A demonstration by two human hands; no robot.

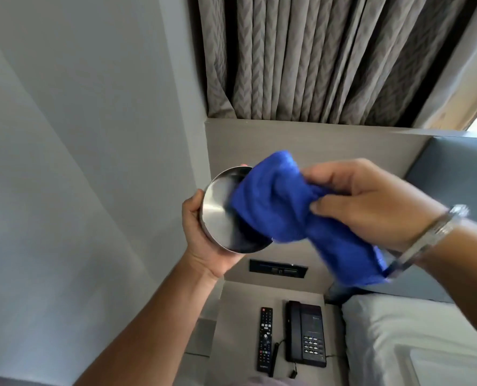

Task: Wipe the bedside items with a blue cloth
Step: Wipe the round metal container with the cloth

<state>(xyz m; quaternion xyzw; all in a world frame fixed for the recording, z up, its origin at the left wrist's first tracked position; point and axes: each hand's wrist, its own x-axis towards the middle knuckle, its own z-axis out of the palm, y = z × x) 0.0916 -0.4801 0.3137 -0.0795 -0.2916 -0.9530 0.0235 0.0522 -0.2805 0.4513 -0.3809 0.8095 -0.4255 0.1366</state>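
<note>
My left hand (201, 238) holds a round shiny metal dish (218, 213) up in the air, tilted so its inside faces me. My right hand (371, 201) grips a bunched blue cloth (276, 199), whose front end presses into the right side of the dish and hides that part. The cloth's loose tail hangs down under my right wrist. Below, on the bedside table (237, 299), lie a black remote control (265, 341) and a black telephone (305, 332) side by side.
A dark socket panel (277, 270) sits in the wall above the bedside table. A white pillow and bed (415, 338) lie to the right, with a grey headboard behind. Grey curtains (329, 57) hang at the back. A plain wall fills the left.
</note>
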